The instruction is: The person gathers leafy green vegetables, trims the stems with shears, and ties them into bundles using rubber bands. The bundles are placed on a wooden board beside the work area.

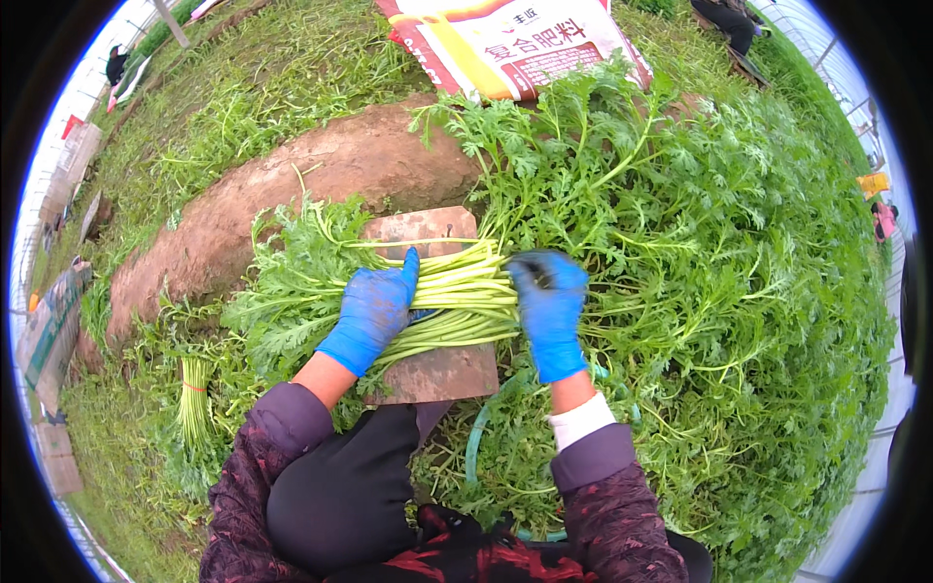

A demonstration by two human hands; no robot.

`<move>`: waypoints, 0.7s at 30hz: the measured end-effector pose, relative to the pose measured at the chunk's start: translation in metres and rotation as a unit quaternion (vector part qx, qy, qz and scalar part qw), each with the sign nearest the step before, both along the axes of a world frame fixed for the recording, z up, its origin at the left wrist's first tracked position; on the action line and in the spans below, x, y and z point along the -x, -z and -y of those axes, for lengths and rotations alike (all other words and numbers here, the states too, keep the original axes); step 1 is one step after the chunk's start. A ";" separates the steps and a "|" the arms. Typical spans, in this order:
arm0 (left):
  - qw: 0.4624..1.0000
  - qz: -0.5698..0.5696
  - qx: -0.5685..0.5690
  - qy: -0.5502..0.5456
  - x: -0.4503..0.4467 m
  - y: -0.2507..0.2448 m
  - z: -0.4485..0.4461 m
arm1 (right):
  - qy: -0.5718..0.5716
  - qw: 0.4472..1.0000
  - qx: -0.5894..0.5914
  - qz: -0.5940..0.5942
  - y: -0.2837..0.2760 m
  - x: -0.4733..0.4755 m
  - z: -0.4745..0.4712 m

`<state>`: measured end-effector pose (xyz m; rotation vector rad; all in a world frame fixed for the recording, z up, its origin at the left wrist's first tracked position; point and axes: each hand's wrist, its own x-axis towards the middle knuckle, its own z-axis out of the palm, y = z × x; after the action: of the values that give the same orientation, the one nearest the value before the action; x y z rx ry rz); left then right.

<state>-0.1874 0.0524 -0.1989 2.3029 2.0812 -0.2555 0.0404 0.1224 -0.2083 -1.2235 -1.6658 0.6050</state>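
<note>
A thick bunch of leafy greens (pixel 459 291), probably garland chrysanthemum, lies across a worn, soil-stained board (pixel 441 375). Its lobed leaves spread left and its pale stem ends point right. My left hand (pixel 375 306), in a soiled blue glove, grips the bunch across the stems, thumb on top. At the stem ends is my right hand (pixel 550 310), also blue-gloved, with dark, motion-blurred fingers curled. Whether it pinches a stem or holds anything is unclear. The board rests in front of my bent knee (pixel 342 488).
Dense growing greens (pixel 729 291) fill the right side. A bunch tied with a red band (pixel 193 393) sits at left. Beyond the board runs a bare soil ridge (pixel 313 175), with a printed fertilizer sack (pixel 510 44) behind it. A green hose (pixel 477 444) curves below. Another person's leg (pixel 732 29) shows at upper right.
</note>
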 end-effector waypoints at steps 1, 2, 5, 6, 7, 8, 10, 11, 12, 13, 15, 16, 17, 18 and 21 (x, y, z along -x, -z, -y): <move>1.000 0.010 -0.007 0.006 0.001 -0.001 0.000 | 0.048 0.991 0.115 -0.041 0.004 -0.019 -0.004; 1.000 0.017 -0.007 0.010 0.001 -0.002 0.000 | 0.083 0.987 0.138 -0.018 0.007 -0.038 -0.005; 0.999 0.031 -0.019 0.019 0.002 -0.007 0.000 | 0.146 0.962 0.229 0.035 0.024 -0.074 0.004; 1.000 0.019 -0.015 0.019 0.002 -0.009 0.000 | 0.149 0.969 0.195 0.019 0.028 -0.079 0.012; 0.999 0.008 -0.020 0.024 0.001 -0.010 0.001 | 0.158 0.967 0.202 0.006 0.034 -0.079 0.021; 1.000 -0.001 0.007 0.021 0.001 -0.012 0.001 | 0.131 0.980 0.151 0.010 0.039 -0.075 0.031; 1.000 -0.002 0.010 0.015 -0.002 -0.014 0.000 | 0.100 0.984 0.130 -0.072 0.048 -0.059 0.052; 1.000 -0.006 0.020 0.008 -0.003 -0.016 0.000 | 0.069 0.981 0.138 -0.118 0.051 -0.050 0.060; 1.000 -0.004 0.019 0.005 -0.005 -0.019 0.001 | 0.064 0.988 0.112 -0.089 0.053 -0.040 0.066; 0.999 -0.006 0.034 -0.003 -0.008 -0.022 0.000 | 0.043 0.993 0.083 -0.066 0.055 -0.031 0.071; 0.998 -0.037 0.047 -0.011 -0.016 -0.031 0.001 | 0.022 0.993 0.089 -0.069 0.058 -0.018 0.076; 0.997 -0.065 0.044 -0.012 -0.021 -0.038 0.002 | 0.020 0.988 0.123 -0.095 0.059 -0.013 0.076; 0.995 -0.087 0.045 -0.013 -0.025 -0.046 0.003 | 0.019 0.980 0.157 -0.120 0.060 -0.010 0.076; 0.992 -0.111 0.063 -0.006 -0.028 -0.054 0.001 | 0.027 0.980 0.151 -0.128 0.060 -0.009 0.075; 0.991 -0.134 0.016 0.025 -0.037 -0.075 -0.004 | 0.027 0.961 0.204 -0.182 0.062 -0.010 0.072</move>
<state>-0.1506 0.0565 -0.1244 2.4216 2.1134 -0.6262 0.0504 0.0500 -0.2704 -1.3431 -1.2284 1.1079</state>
